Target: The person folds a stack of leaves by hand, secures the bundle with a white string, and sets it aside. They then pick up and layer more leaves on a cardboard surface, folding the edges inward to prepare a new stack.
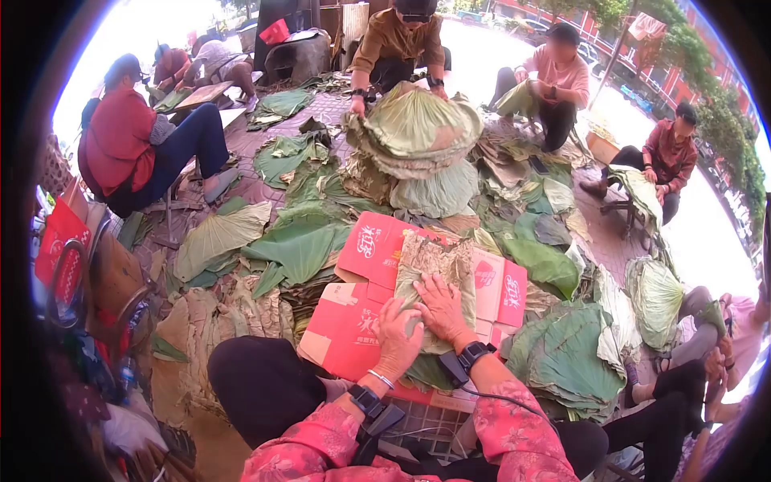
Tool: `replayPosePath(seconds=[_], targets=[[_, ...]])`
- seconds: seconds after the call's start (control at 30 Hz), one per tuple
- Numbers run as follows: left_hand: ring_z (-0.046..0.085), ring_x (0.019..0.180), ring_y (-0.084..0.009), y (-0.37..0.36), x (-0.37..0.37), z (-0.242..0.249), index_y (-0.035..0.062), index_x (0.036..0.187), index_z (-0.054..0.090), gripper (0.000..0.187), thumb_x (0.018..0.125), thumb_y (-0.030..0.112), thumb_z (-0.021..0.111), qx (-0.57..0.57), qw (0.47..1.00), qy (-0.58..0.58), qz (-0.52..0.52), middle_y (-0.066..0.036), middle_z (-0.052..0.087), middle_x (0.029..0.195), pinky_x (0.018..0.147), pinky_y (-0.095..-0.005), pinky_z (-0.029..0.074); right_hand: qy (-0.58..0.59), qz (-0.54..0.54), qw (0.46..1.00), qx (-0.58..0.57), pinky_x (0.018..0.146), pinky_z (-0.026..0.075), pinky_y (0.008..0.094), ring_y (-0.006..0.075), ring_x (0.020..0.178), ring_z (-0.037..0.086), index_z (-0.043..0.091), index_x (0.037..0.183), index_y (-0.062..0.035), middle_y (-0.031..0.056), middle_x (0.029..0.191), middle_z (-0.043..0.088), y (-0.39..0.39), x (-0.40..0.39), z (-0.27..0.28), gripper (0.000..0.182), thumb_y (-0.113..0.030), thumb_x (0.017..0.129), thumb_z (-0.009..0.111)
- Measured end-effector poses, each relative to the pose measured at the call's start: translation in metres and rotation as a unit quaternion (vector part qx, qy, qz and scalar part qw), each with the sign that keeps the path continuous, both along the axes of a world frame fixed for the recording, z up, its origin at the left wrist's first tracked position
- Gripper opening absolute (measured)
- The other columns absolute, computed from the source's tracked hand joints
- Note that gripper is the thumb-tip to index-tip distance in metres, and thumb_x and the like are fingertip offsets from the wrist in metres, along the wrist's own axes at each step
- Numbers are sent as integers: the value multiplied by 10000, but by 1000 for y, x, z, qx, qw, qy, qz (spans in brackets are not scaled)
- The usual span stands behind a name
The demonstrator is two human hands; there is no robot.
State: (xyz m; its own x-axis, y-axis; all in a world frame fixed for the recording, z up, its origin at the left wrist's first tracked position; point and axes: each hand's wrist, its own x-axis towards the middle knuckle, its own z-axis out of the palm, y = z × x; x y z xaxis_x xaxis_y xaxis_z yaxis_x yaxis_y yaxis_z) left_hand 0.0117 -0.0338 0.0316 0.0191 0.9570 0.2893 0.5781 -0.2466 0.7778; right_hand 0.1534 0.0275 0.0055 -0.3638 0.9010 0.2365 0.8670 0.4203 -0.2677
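Observation:
A dried lotus leaf (438, 261), brownish and folded into a long strip, lies on the flattened red cardboard (341, 321) over my lap. My right hand (442, 307) rests flat on it with the fingers spread. Close beside it, my left hand (395, 336) is curled at the near left edge of the leaf, with a greyish bit of leaf showing at its fingers. Both wrists carry black strapped devices.
Across from me a person in a brown shirt (397, 40) holds a big stack of leaves (422, 132). Other people sit around. Green leaves (566, 357) lie to the right, a brown leaf pile (229, 321) to the left. A chair (112, 273) stands at far left.

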Motion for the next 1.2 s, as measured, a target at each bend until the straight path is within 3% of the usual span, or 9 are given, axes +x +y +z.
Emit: replayPosePath(seconds=[0.13, 0.33, 0.43, 0.63, 0.83, 0.87, 0.97, 1.1, 1.2], targets=[[535, 1006, -274, 43, -21, -9, 35, 1025, 592, 319, 729, 145, 637, -107, 990, -82, 43, -163, 575, 1055, 840, -346, 422, 15, -1, 1000, 1, 1035, 142, 495, 256, 1332, 232, 418, 1313, -159, 70, 1414, 325, -3, -1, 4, 503, -422, 884, 426], [567, 676, -116, 93, -19, -17, -46, 902, 618, 256, 798, 188, 604, -260, 929, -260, -35, -80, 635, 774, 613, -276, 457, 64, 7, 998, 2, 1039, 142, 474, 263, 1328, 244, 398, 1323, -128, 89, 1411, 331, -6, 1, 10, 536, -408, 870, 456], [543, 601, -105, 103, -11, -6, -35, 812, 637, 236, 803, 196, 588, -283, 946, -159, -22, -66, 611, 671, 554, -291, 440, 89, 12, 996, 6, 1032, 150, 483, 264, 1323, 259, 383, 1332, -127, 94, 1412, 331, -6, 2, 8, 563, -443, 870, 441], [597, 576, -213, 120, 0, -22, -56, 721, 614, 256, 760, 196, 593, -190, 973, -121, 46, -202, 593, 626, 570, -356, 455, 74, 14, 997, 7, 1032, 151, 478, 270, 1319, 262, 384, 1330, -119, 104, 1405, 336, -7, 2, 12, 571, -435, 860, 458], [554, 552, -111, 158, -20, -38, -4, 779, 608, 124, 811, 111, 574, -125, 969, -203, 64, -38, 586, 643, 498, -259, 458, 18, 16, 1000, 16, 1033, 149, 482, 279, 1321, 247, 383, 1332, -127, 96, 1411, 318, -9, -1, 14, 570, -426, 855, 472], [566, 593, -91, 154, -24, -25, 23, 897, 600, 108, 821, 90, 566, -256, 901, -342, 71, -37, 604, 710, 493, -231, 471, 7, 14, 1000, 18, 1031, 152, 485, 280, 1321, 243, 385, 1331, -131, 93, 1413, 314, -8, -2, 13, 571, -430, 853, 473], [605, 606, -215, 135, -27, -23, 1, 939, 588, 202, 781, 125, 608, -213, 936, -274, 53, -103, 635, 727, 590, -361, 504, -3, 7, 1000, 22, 1027, 166, 499, 284, 1314, 250, 404, 1317, -140, 91, 1405, 327, -10, -4, 12, 567, -443, 844, 477], [385, 1221, -307, 40, -6, 4, 34, 1304, 361, 621, 764, 191, 626, 66, 981, 171, 65, -219, 409, 1291, 997, -464, 298, -22, 3, 999, 39, 1026, 173, 505, 279, 1310, 258, 407, 1315, -154, 81, 1401, 336, -8, -2, 8, 522, -399, 857, 463], [127, 1355, -315, 1, 6, 2, 26, 1392, 178, 797, 778, 299, 607, -27, 957, 267, -107, -188, 166, 1446, 1062, -493, 123, -21, -8, 999, 43, 1028, 172, 501, 264, 1312, 261, 398, 1319, -152, 65, 1402, 338, -3, -1, -3, 486, -332, 870, 449]])
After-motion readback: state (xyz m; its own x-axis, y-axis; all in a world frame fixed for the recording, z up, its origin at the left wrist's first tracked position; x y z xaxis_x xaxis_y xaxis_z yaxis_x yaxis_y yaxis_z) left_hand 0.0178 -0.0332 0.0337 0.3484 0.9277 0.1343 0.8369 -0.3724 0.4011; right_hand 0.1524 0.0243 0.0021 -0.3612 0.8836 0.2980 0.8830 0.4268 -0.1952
